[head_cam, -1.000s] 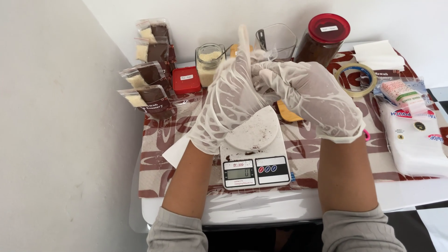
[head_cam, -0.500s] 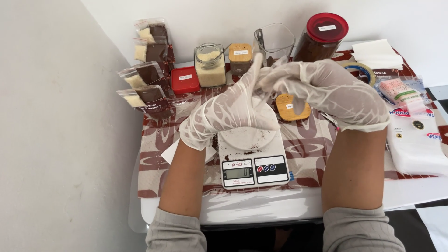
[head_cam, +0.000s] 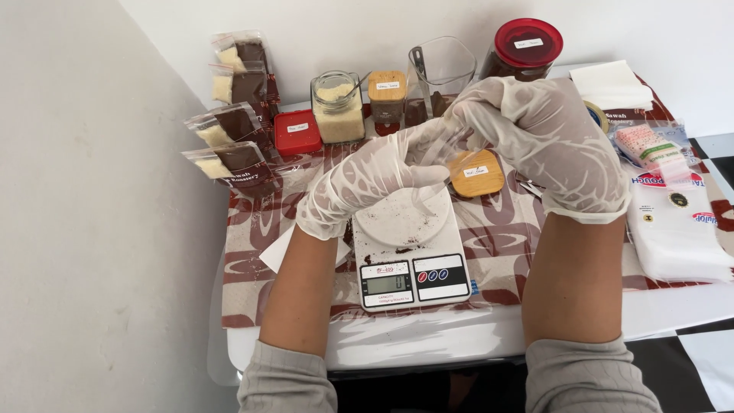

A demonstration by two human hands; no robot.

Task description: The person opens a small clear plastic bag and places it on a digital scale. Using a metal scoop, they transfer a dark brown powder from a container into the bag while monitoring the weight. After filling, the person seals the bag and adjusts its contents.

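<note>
Head view: your two gloved hands meet above the white kitchen scale (head_cam: 411, 264) at the desk's (head_cam: 489, 329) near edge. Your left hand (head_cam: 375, 183) is curled, thumb & fingers pinched on a small clear plastic bag (head_cam: 440, 157); your right hand (head_cam: 547, 145) is bent over from the other side, fingertips closed on the same bag's upper edge. Bag hangs between both hands, just over the scale's round white platform (head_cam: 401, 218), which shows dark crumbs; more crumbs lie on the scale body just below your left hand.

Just under your right hand, touching distance from the scale, lies a wooden lid (head_cam: 475, 174) w/ a small label. Beyond both hands, far side of the desk: a glass jar of pale grains (head_cam: 338, 107), a small wood-lidded jar (head_cam: 387, 95), a clear square container w/ a metal scoop (head_cam: 440, 76), a red-lidded dark jar (head_cam: 522, 50). Past your left hand, a small red box (head_cam: 297, 131) & a stack of sealed packets w/ pale & brown contents (head_cam: 233, 115). Outboard of your right hand: tape roll (head_cam: 596, 115), part hidden by the glove, white napkins (head_cam: 612, 84), a pink-dotted packet (head_cam: 646, 145), a pack of white pouches (head_cam: 677, 229). Patterned brown cloth (head_cam: 260, 260) covers the desk.
</note>
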